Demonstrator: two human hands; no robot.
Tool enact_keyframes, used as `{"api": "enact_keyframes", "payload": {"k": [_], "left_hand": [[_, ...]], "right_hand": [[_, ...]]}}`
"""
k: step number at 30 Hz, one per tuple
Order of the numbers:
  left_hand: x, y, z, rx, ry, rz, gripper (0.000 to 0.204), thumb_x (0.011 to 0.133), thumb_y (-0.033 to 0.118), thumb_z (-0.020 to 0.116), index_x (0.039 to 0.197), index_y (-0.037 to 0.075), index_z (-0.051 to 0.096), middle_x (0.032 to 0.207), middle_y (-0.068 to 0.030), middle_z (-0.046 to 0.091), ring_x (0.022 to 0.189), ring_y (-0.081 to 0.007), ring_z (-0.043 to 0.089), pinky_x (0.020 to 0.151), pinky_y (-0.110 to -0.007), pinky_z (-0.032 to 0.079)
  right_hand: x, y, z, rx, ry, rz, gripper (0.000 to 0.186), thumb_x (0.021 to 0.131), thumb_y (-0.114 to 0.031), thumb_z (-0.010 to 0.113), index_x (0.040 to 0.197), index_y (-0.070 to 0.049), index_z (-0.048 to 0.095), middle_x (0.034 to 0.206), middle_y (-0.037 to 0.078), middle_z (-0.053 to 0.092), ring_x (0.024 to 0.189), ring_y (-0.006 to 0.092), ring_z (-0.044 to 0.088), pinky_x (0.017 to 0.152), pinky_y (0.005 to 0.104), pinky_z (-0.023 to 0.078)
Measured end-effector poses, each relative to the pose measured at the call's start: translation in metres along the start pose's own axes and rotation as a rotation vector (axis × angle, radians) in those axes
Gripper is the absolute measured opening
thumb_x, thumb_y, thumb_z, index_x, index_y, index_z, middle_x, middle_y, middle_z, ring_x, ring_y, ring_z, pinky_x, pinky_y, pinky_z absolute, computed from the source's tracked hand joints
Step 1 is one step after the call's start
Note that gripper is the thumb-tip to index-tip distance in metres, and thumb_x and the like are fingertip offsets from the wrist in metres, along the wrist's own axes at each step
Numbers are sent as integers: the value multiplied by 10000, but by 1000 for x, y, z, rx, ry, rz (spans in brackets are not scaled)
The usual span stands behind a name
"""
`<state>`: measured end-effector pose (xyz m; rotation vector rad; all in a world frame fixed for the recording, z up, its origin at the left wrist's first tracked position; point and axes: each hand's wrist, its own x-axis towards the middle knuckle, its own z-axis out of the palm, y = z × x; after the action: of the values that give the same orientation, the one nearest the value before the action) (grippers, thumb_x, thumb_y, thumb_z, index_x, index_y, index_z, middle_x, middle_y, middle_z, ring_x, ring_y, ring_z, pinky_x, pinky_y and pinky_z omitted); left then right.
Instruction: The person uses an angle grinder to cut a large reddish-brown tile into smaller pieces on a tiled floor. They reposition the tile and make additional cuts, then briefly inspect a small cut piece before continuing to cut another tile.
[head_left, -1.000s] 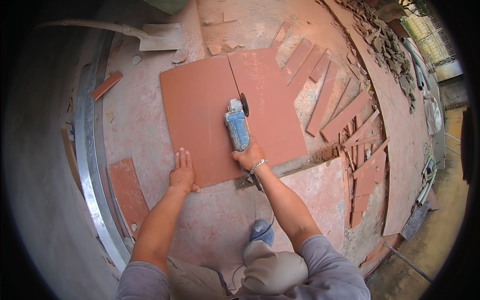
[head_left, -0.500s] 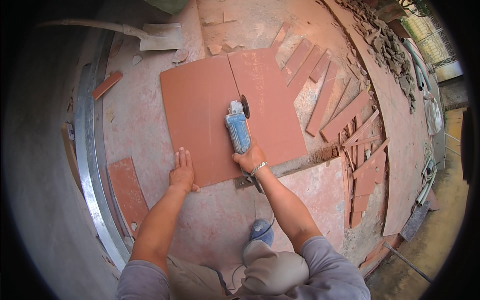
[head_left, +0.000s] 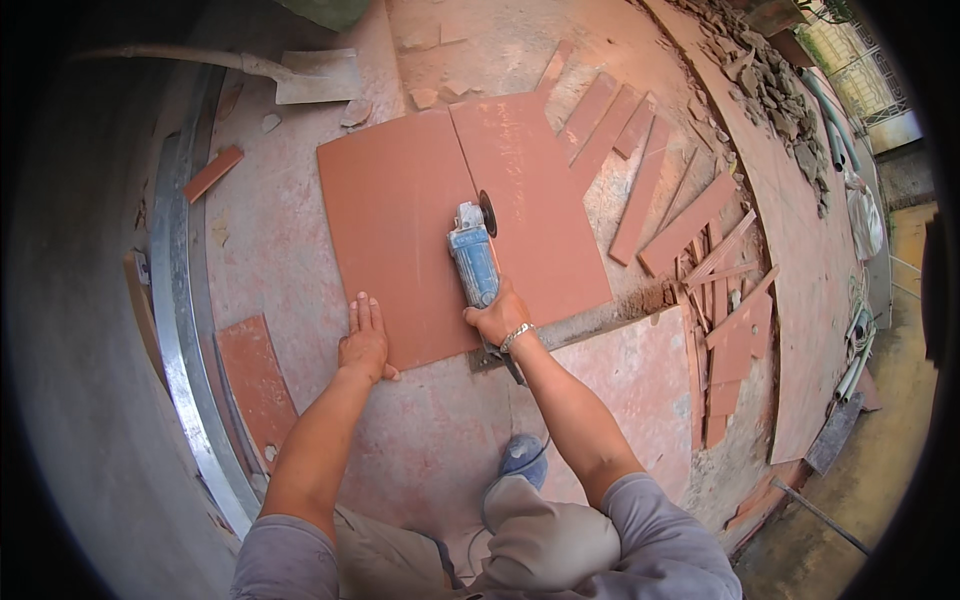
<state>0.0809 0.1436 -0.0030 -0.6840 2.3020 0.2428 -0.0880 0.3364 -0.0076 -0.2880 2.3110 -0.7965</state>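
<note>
A large square red tile [head_left: 390,210] lies on the dusty ground, split by a thin straight cut running down from its far edge. A blue, dusty angle grinder [head_left: 472,260] rests over that line, its dark disc [head_left: 487,214] upright at the lower end of the visible cut. My right hand [head_left: 500,318], with a bracelet at the wrist, is wrapped round the grinder's body. My left hand [head_left: 365,340] lies open on the tile's near-left corner, fingers stretched out and holding nothing. The cord trails down past my shoe [head_left: 522,460].
Cut tile strips [head_left: 645,180] lie scattered to the right, with rubble [head_left: 770,90] and pipes [head_left: 855,355] beyond. A shovel [head_left: 315,85] lies at upper left. A long metal bar [head_left: 190,400] and a loose tile piece [head_left: 250,380] lie along the left side.
The grinder's disc has crept a few pixels toward me along the line in the tile. The view has shifted slightly; both hands keep their hold and place.
</note>
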Motion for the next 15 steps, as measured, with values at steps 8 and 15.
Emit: {"api": "enact_keyframes", "payload": {"k": [8,15], "left_hand": [[0,-2,1,-10,-16,-2,1545,529,356,1024,1635,-4,7,1728,-200,-66,1605,-339,50,1186,-428,431],[-1,0,-2,-8,-21,-1,1545,529,338,1023,1635,-8,0,1727,-203,-73,1604,-342,55,1172,-430,443]], "right_hand": [[-1,-2,0,-28,12,-33,823,745,-329,777,1349,99,416,1082,352,695,1039,480,692,925,487,552],[4,1,4,-9,27,-5,906,701,-317,813,1407,107,436,1131,344,693,1061,452,699,930,454,555]]}}
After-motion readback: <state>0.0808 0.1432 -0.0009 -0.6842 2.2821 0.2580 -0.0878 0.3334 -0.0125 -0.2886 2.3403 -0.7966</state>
